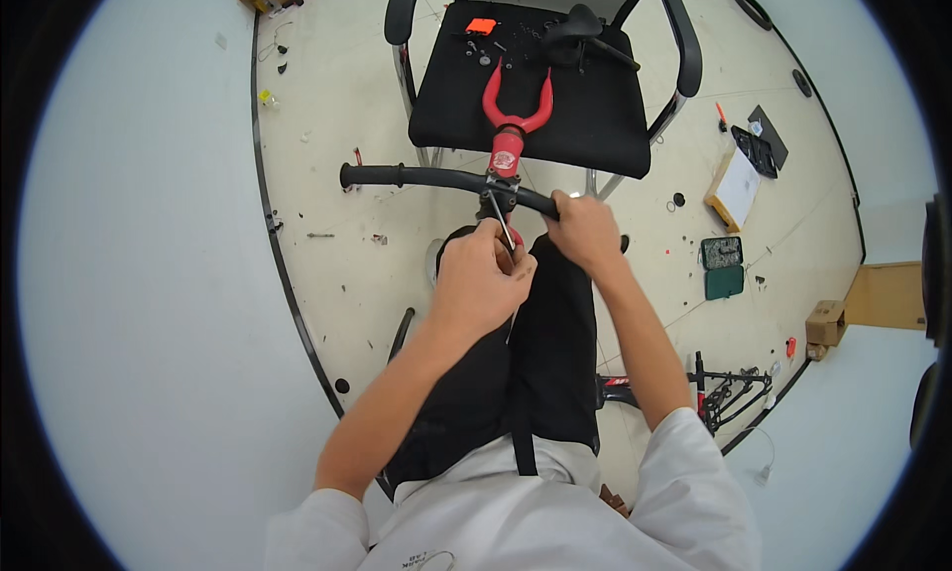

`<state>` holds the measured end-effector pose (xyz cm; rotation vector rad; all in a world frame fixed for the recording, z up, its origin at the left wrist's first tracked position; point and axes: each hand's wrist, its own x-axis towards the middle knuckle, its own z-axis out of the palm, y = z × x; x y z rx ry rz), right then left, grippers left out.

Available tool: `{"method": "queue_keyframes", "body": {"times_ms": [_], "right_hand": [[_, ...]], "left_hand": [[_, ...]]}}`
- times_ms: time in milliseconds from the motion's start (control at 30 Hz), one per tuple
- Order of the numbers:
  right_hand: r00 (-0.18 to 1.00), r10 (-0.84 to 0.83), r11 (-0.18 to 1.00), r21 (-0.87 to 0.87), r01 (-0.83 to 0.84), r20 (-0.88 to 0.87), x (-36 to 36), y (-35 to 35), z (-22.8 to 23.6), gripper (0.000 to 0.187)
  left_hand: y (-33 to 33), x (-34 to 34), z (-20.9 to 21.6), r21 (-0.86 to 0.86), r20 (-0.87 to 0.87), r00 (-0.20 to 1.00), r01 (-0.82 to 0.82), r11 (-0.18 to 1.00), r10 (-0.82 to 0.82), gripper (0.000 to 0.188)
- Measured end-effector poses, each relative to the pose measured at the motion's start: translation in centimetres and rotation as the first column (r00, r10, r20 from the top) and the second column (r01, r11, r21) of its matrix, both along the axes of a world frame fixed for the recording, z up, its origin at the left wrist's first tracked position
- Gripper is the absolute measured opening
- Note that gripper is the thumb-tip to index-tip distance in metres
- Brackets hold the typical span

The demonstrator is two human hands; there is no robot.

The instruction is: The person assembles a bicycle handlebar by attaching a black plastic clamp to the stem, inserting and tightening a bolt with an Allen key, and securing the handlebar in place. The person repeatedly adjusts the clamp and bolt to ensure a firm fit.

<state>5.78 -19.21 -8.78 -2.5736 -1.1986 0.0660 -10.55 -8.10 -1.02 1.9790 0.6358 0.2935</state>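
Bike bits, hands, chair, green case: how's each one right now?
Left hand: holding thin tool
Thin tool: tip near handlebar's middle
Right hand: gripping handlebar
Red fork: joined to handlebar
Chair: upright
Saddle: lying on chair
Green case: open

Head-worn view, facing down, wide (fisheye)

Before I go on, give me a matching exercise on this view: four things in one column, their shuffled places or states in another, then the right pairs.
Things
1. Slim tool
2. Handlebar
3. Saddle
4. Green case

Places or states
A. Open on the floor
B. In the grip of the right hand
C. Lying on the chair seat
D. In the grip of the left hand

Pairs: 1-D, 2-B, 3-C, 4-A
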Motion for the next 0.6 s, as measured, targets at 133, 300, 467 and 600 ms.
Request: {"method": "queue_keyframes", "body": {"times_ms": [133, 300, 467, 600], "right_hand": [[0.997, 0.075, 0.997, -0.034, -0.074, 0.035, 2.8, -2.2, 1.0, 0.019], [0.987, 0.147, 0.987, -0.081, -0.142, 0.06, 3.8, -2.0, 1.6, 0.018], [0.984, 0.175, 0.982, -0.077, -0.172, 0.039, 4.2, -2.4, 1.5, 0.019], [0.987, 0.161, 0.984, -0.074, -0.162, -0.019, 4.0, -2.5, 2.0, 0.021]], "left_hand": [[3.0, -1.2, 1.3, 0.179, -0.079, 0.95, 0.311, 0.934, -0.301, 0.012], [10.2, 0.3, 3.9, 0.315, -0.433, 0.688, 0.72, 0.618, -0.582, 0.028], [13.2, 3.7, 4.4, 0.486, -0.607, 0.566, 0.82, 0.302, -0.559, 0.037], [13.2, 4.1, 4.5, 0.509, -0.619, 0.602, 0.797, 0.326, -0.505, 0.037]]}}
